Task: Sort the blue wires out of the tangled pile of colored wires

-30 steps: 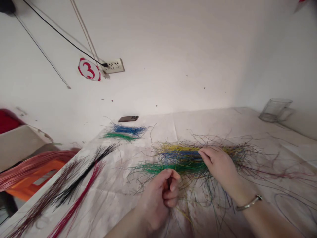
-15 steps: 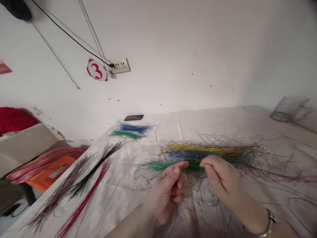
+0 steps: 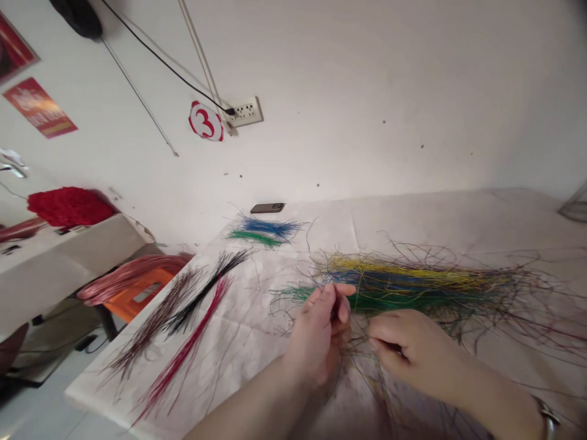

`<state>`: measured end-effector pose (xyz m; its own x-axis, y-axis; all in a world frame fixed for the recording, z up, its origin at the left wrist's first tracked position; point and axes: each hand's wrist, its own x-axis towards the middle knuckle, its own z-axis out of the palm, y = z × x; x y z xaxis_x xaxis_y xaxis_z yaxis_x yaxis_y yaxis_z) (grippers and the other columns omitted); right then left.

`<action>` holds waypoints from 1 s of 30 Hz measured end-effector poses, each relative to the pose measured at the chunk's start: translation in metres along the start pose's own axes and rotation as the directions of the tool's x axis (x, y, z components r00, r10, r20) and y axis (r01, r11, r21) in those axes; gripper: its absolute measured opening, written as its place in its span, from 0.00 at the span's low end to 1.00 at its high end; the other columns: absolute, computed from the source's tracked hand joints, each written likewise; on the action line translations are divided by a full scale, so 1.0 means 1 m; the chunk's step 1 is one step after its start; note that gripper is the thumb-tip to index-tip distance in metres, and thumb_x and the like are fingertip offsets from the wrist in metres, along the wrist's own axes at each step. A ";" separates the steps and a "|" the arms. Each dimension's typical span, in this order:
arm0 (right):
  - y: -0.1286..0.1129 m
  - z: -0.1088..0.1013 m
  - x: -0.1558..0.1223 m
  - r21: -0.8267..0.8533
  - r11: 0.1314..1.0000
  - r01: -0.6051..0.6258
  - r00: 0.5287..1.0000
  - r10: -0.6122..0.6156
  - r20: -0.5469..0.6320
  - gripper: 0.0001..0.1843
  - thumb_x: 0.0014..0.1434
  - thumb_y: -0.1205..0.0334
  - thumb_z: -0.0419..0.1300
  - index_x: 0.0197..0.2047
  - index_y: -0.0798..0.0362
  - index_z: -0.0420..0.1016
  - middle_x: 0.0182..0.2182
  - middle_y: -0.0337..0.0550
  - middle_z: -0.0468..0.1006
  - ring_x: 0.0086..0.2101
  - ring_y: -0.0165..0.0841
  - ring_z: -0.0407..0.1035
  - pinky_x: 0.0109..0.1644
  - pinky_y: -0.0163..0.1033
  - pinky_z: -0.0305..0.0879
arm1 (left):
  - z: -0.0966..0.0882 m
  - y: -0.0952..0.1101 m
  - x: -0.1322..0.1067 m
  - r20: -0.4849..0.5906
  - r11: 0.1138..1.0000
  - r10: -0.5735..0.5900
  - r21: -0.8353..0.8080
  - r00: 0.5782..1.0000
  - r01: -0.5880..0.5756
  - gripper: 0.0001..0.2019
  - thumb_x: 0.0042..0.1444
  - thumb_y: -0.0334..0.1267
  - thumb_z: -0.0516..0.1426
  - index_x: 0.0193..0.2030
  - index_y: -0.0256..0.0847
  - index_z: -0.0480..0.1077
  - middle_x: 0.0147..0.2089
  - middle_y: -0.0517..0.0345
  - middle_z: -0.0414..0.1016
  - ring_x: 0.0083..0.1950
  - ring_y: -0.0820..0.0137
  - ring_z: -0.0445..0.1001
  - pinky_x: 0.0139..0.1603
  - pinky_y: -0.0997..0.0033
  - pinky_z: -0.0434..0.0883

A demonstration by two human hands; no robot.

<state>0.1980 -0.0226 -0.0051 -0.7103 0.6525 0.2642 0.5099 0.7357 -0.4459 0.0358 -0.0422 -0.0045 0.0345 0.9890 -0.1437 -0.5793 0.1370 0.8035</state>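
Note:
My left hand (image 3: 321,333) is closed, thumb pressed against the bent forefinger, in front of the green wires (image 3: 298,293); what it pinches is too fine to make out. Lower and to its right, my right hand (image 3: 408,342) pinches thumb and forefinger together at a thin wire (image 3: 356,340). Behind both hands lies a long loose heap of cut wires, with yellow wires (image 3: 367,266) at the back, blue wires (image 3: 385,281) in the middle and green in front. Stray strands stick out at its ends and lie under my hands.
Brown (image 3: 158,315), black (image 3: 211,290) and red wires (image 3: 188,354) lie in separate bundles at the table's left. Small blue (image 3: 270,227) and green bundles (image 3: 257,238) and a phone (image 3: 268,208) lie farther back. An orange stool (image 3: 137,296) bears pink wire. A glass mug (image 3: 575,208) stands far right.
The view has swung left, so the table things sit farther right. My right hand has come down towards me, lower than my left hand; both stay closed.

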 end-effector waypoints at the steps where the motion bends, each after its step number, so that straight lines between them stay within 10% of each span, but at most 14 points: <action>1: -0.001 0.000 0.000 0.000 1.000 0.004 1.000 -0.004 0.022 0.12 0.51 0.74 0.51 0.20 0.53 0.57 0.17 0.33 0.62 0.21 0.26 0.55 0.25 0.35 0.44 | 0.000 0.001 0.001 -0.005 1.000 0.011 -0.002 1.000 -0.011 0.15 0.58 0.47 0.54 0.39 0.36 0.71 0.24 0.65 0.57 0.19 0.81 0.43 0.19 0.77 0.42; 9: -0.007 0.008 -0.001 0.009 1.000 0.021 0.995 -0.022 0.098 0.11 0.50 0.75 0.51 0.20 0.53 0.60 0.18 0.34 0.66 0.21 0.27 0.58 0.26 0.36 0.46 | -0.003 -0.002 0.007 -0.051 0.998 0.054 -0.031 0.997 -0.056 0.14 0.59 0.46 0.53 0.37 0.36 0.71 0.25 0.63 0.59 0.21 0.79 0.51 0.20 0.78 0.51; 15: 0.014 -0.001 0.003 0.064 0.996 -0.059 0.998 0.061 -0.028 0.14 0.62 0.64 0.50 0.24 0.52 0.66 0.25 0.39 0.70 0.30 0.31 0.65 0.34 0.36 0.58 | 0.000 0.000 0.006 -0.019 0.988 -0.009 -0.151 1.000 0.006 0.13 0.60 0.43 0.53 0.30 0.37 0.65 0.33 0.56 0.68 0.34 0.72 0.69 0.39 0.70 0.69; 21: 0.080 -0.002 0.000 -0.057 0.902 -0.428 0.847 0.378 -0.374 0.07 0.60 0.63 0.53 0.34 0.53 0.71 0.34 0.44 0.73 0.36 0.36 0.67 0.42 0.40 0.62 | -0.002 0.006 0.003 0.055 0.969 -0.205 -0.125 0.977 0.211 0.12 0.61 0.45 0.52 0.31 0.40 0.61 0.21 0.69 0.49 0.17 0.82 0.42 0.16 0.82 0.41; 30: 0.099 0.009 0.003 -0.188 0.793 -0.580 0.802 0.515 -0.303 0.04 0.58 0.65 0.55 0.34 0.50 0.72 0.37 0.42 0.70 0.33 0.34 0.68 0.33 0.37 0.60 | -0.007 -0.001 0.005 0.060 0.971 -0.223 -0.072 0.973 0.227 0.12 0.61 0.46 0.51 0.32 0.39 0.62 0.22 0.68 0.48 0.19 0.82 0.40 0.17 0.80 0.39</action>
<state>0.2419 0.0505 -0.0566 -0.1601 0.9572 0.2412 0.9074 0.2389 -0.3459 0.0305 -0.0373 -0.0099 0.2117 0.9352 -0.2837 -0.6133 0.3531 0.7065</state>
